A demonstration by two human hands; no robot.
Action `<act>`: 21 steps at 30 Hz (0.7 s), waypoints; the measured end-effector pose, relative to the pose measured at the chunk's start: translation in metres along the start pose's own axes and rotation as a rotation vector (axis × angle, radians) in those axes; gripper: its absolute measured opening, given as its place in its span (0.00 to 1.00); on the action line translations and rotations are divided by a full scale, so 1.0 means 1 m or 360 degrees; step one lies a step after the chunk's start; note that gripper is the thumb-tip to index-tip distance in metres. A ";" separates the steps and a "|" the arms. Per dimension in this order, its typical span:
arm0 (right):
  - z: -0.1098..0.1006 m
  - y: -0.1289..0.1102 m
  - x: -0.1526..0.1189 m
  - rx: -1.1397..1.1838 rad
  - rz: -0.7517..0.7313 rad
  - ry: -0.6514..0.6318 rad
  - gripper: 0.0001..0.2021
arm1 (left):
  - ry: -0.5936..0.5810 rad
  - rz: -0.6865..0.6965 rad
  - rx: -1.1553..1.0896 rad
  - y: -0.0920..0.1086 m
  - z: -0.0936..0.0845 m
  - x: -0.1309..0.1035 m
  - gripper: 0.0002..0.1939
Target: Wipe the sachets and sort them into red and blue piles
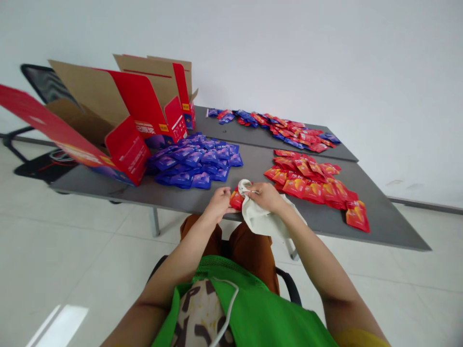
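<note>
At the table's front edge, my left hand [219,203] is closed on the left side of a small red pouch [236,199]. My right hand [265,196] grips a white cloth [258,219], which lies against the pouch and covers its right part. The cloth's loose end drapes below my right wrist, over the table edge. Just beyond my left hand is a heap of purple pouches [200,161]. Rows of red pouches [307,180] overlap to the right of my right hand, with a single red pouch [357,215] at their near end.
Open red cartons [132,152] with raised flaps stand at the table's left. Mixed red and purple pouches [289,130] lie along the back of the grey table [253,154]. A black chair [39,161] is beyond the left end. A white wall [289,58] rises behind.
</note>
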State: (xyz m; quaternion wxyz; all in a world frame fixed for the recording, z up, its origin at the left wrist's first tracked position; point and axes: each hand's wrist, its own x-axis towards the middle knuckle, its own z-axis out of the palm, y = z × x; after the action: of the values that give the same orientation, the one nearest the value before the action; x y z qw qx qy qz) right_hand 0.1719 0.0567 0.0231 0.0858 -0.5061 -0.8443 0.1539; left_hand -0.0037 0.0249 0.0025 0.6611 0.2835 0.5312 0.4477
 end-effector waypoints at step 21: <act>-0.067 -0.014 -0.055 0.0928 -0.0214 0.1414 0.13 | 0.0501 0.1194 0.1055 -0.039 0.036 -0.023 0.25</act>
State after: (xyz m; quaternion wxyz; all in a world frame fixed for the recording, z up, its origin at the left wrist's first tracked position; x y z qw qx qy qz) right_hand 0.2060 0.0133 0.0912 0.5816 -0.4224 -0.6794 0.1472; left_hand 0.0413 -0.0091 -0.0109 0.2423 0.5775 0.5993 0.4986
